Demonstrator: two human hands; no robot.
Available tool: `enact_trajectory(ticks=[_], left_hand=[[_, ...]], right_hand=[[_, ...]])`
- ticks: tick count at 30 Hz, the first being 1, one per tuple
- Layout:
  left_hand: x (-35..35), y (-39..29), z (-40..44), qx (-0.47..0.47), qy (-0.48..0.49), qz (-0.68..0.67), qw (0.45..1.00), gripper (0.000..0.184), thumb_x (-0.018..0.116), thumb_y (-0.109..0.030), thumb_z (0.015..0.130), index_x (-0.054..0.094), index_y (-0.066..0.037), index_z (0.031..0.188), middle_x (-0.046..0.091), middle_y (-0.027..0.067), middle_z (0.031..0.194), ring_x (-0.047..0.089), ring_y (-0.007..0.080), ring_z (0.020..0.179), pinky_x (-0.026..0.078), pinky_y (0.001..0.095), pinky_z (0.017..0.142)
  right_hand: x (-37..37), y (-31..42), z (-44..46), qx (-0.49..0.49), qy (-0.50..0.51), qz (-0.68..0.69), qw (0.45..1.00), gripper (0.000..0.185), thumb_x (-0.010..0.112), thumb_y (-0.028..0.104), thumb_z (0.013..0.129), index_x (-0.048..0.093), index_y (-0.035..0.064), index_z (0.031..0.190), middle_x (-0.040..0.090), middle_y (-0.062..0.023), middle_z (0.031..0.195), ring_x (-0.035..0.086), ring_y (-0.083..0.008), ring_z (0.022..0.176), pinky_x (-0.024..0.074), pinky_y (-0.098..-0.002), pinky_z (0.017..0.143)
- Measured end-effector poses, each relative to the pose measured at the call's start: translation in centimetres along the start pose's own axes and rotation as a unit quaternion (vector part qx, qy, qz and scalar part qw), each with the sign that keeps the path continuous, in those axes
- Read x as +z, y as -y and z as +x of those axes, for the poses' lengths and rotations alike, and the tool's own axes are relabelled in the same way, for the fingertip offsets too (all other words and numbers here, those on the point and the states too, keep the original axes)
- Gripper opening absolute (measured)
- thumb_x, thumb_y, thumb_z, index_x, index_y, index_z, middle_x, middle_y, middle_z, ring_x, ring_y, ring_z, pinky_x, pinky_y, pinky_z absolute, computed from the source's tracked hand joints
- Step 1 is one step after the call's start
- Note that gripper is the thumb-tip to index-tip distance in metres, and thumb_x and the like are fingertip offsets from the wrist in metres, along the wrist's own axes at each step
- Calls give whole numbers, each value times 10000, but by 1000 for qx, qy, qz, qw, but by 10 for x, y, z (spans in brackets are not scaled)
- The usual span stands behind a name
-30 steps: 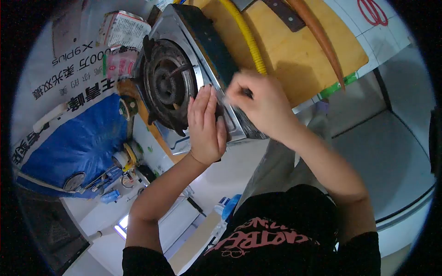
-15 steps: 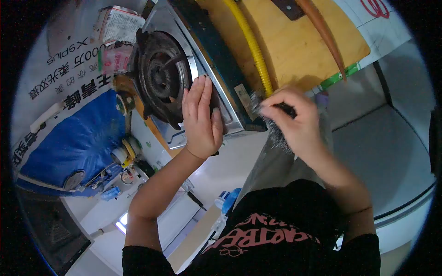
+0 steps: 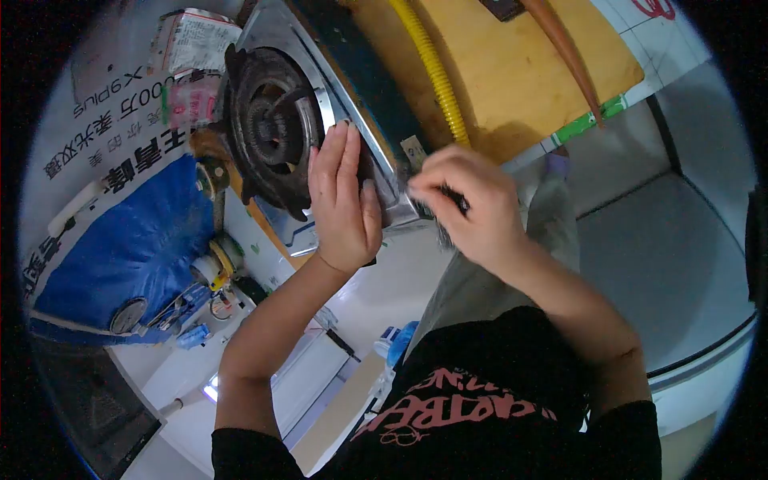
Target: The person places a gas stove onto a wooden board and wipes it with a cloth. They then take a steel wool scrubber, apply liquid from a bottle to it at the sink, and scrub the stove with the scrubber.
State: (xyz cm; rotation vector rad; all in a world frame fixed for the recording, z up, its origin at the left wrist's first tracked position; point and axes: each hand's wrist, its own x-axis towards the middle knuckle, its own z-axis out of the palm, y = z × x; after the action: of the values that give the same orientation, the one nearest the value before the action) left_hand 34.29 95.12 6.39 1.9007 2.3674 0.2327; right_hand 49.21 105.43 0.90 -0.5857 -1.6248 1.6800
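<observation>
Drawn closer to the left hand (image 3: 340, 208) since the earlier frame, the right hand (image 3: 482, 214) is now placed at the near corner of the gas stove (image 3: 360, 88). Its fingers are curled tightly around a grey steel-wool scourer (image 3: 442, 234), part of which is exposed just below the fingertips. Whether the scourer is pressed against the metal cannot be told. The left hand is laid flat on the stove's metal top, its fingers extended and held together, its thumb set slightly apart. Just to the left of these fingers, the dark burner (image 3: 272, 132) is seated. Beyond the right hand's knuckles, a yellow ribbed hose (image 3: 432, 60) is laid across a wooden board (image 3: 520, 88); farther to the right, a tapered brown object (image 3: 564, 60) is seen. Past the burner, well apart from the left hand, a white printed packet (image 3: 196, 40) and a pink packet (image 3: 192, 104) are placed.
</observation>
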Motion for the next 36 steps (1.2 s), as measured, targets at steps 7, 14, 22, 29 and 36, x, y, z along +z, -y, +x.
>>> enact_trajectory(ticks=[7, 14, 22, 29, 36], left_hand=[[-1, -1, 0, -2, -2, -3, 1000, 559, 431, -95, 832, 351, 33, 1370, 352, 222, 1395, 321, 364, 1308, 193, 509, 1089], [-3, 0, -1, 7, -1, -2, 1000, 554, 428, -100, 835, 357, 39, 1366, 344, 235, 1396, 318, 368, 1309, 193, 508, 1090], [-2, 2, 0, 12, -2, 2, 1000, 571, 440, -72, 809, 359, 44, 1361, 351, 229, 1393, 328, 373, 1301, 190, 507, 1095], [-1, 1, 2, 3, -2, -9, 1000, 573, 443, -62, 806, 359, 38, 1364, 349, 229, 1395, 327, 372, 1302, 189, 504, 1096], [-2, 0, 2, 7, -3, -1, 1000, 575, 442, -58, 807, 355, 38, 1368, 343, 226, 1403, 318, 367, 1309, 195, 501, 1091]], right_hand=[[-21, -6, 17, 62, -28, 82, 994, 75, 667, 53, 781, 642, 15, 840, 637, -98, 823, 632, -234, 785, 492, -316, 698], [-11, -5, -1, 14, 11, -8, 1000, 54, 658, 53, 768, 626, 16, 790, 596, -101, 775, 602, -286, 731, 485, -353, 665], [-12, 2, 9, 9, -15, 38, 999, 56, 666, 68, 759, 625, 37, 783, 589, -80, 777, 603, -256, 756, 478, -342, 668], [-22, -3, -8, -11, 41, -34, 999, 82, 648, 62, 752, 599, 35, 811, 562, -74, 808, 584, -273, 736, 478, -363, 642], [-15, -6, -5, -52, 55, -104, 992, 58, 634, 46, 745, 601, 47, 793, 556, -79, 800, 584, -270, 747, 473, -378, 631]])
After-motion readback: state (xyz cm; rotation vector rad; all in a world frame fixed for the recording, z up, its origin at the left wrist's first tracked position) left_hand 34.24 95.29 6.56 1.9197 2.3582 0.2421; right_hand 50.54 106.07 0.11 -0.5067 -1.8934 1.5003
